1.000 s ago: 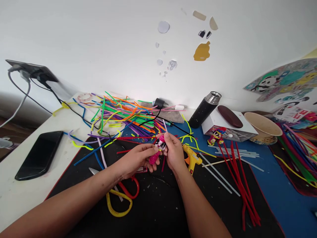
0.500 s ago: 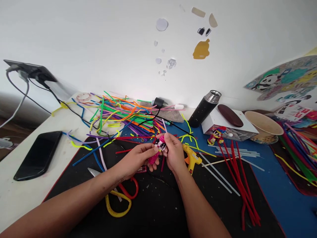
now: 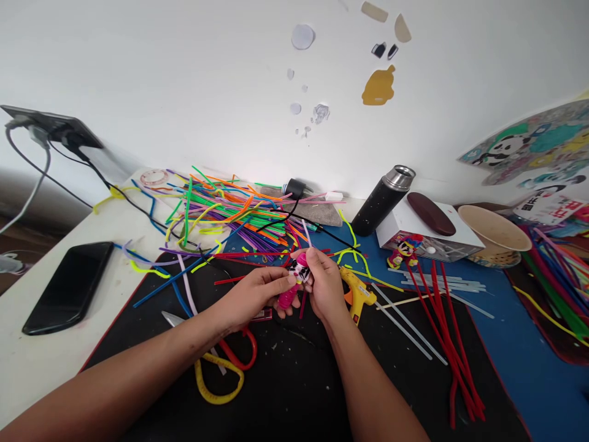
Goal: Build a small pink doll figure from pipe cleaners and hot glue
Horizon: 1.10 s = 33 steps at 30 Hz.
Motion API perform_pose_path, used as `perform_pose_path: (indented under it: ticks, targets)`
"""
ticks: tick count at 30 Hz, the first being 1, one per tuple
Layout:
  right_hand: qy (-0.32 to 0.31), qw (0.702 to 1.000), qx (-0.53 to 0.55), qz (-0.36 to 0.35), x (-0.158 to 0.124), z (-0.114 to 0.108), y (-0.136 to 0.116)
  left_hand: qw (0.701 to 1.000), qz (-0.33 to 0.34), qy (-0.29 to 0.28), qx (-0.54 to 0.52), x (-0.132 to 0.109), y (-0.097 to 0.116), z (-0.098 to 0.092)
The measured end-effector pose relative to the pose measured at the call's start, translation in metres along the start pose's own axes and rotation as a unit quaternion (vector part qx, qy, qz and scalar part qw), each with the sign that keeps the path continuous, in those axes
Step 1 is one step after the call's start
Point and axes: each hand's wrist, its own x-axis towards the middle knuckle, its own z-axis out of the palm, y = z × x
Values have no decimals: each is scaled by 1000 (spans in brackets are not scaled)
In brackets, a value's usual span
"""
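Over the black mat, a small figure [image 3: 299, 270] with magenta, black and white parts is held between both hands. My left hand [image 3: 264, 290] is closed on its lower left side, thumb across the middle and a magenta coil below. My right hand [image 3: 324, 281] grips its upper right side, fingers bent around it. A pale stick points up just above the right fingers. To the right of my right hand lies a yellow glue gun [image 3: 361, 294]. Scissors with red and yellow handles [image 3: 219, 400] lie under and beside my left forearm.
Colourful pipe cleaners [image 3: 239, 212] are heaped at the back. A black flask [image 3: 381, 202] stands beside a white box [image 3: 448, 245], with a small colourful figure [image 3: 405, 252] in front. Red pipe cleaners [image 3: 448, 344] and glue sticks lie right, a phone [image 3: 69, 285] left.
The camera view has shifted slightly. Both hands keep their hold on the small figure, which looks almost unmoved between the fingers.
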Motion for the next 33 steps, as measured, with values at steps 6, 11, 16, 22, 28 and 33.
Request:
perform_pose_path:
  ticks: [6, 11, 16, 22, 28, 33]
  targets:
    - [4, 1000, 2, 5, 0, 2, -2, 1000, 5, 6, 2, 1, -1, 2]
    - [9, 1000, -5, 5, -1, 1, -2, 1000, 9, 12, 9, 1, -4, 1]
    - [8, 1000, 2, 7, -1, 0, 0, 1000, 13, 7, 15, 1, -5, 0]
    - [2, 1000, 3, 6, 0, 0, 0, 1000, 10, 13, 11, 0, -5, 1]
    - [1, 1000, -1, 10, -1, 0, 0, 1000, 4, 14, 6, -2, -4, 1]
    - [-2, 1000, 0, 11, 0, -1, 1, 1000, -4, 13, 4, -3, -5, -1]
